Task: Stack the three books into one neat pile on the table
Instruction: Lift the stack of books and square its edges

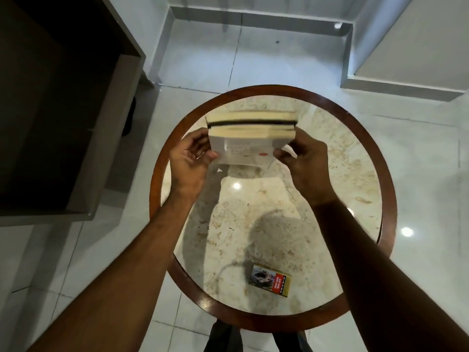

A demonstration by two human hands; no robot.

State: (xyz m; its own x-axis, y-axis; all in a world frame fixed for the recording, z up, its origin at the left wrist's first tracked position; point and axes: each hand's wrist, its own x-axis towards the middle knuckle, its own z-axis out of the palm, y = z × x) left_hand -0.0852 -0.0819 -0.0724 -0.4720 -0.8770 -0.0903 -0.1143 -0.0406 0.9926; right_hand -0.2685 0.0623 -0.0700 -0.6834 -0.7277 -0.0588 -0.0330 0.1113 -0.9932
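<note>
Both my hands hold a bunch of books [250,138] above the far half of the round table [380,158]. The books are tilted so their cream page edges face me, with a dark cover line between two of them. The nearest one shows a white cover [243,152] with small print and a red mark. My left hand [189,158] grips the left edge, thumb on the white cover. On the right edge my right hand [302,161] pinches the cover. I cannot tell how many books are in the bunch.
The table has a marble-look top inside a brown wooden rim. A small printed box [270,280] lies near its front edge. A dark cabinet [58,110] stands to the left on the white tiled floor. A wall corner [406,47] is at the back right.
</note>
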